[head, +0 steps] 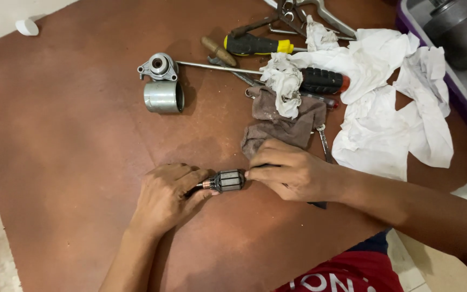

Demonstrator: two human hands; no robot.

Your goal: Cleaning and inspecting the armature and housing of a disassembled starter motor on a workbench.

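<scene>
- Head view: the person's left hand [164, 196] and right hand [290, 172] meet over the near middle of a brown desk [71, 135], with a small motor armature [227, 180] held between them.
- The armature lies on its side just above the desk, its dark slotted core in the gap between the hands and its coppery end pointing to the left hand.
- The left hand's grip is pressed together on the coppery end and the shaft; thumb and fingers curl round it and hide the shaft tip.
- The right hand's grip is pinching the other end of the core with its fingertips [251, 174]; something dark shows beneath this hand, too hidden to name.
- Just beyond the right hand lies a crumpled brown cloth [277, 121], with a white rag [285, 81] draped across its far edge.
- A large white cloth [390, 108] spreads to the right of them.
- Farther back lie a screwdriver with a black and red handle [323, 80], another with a black and yellow handle [255, 45], and a wooden-handled tool [218, 51].
- To the far left of the cloths, well apart from the hands, a short metal cylinder [163, 96] lies touching a grey metal end cap [158, 66].
- A long thin rod [217, 67] runs from beside the cap toward the white rag.
- A purple tray [463, 103] sits at the far right edge.
</scene>
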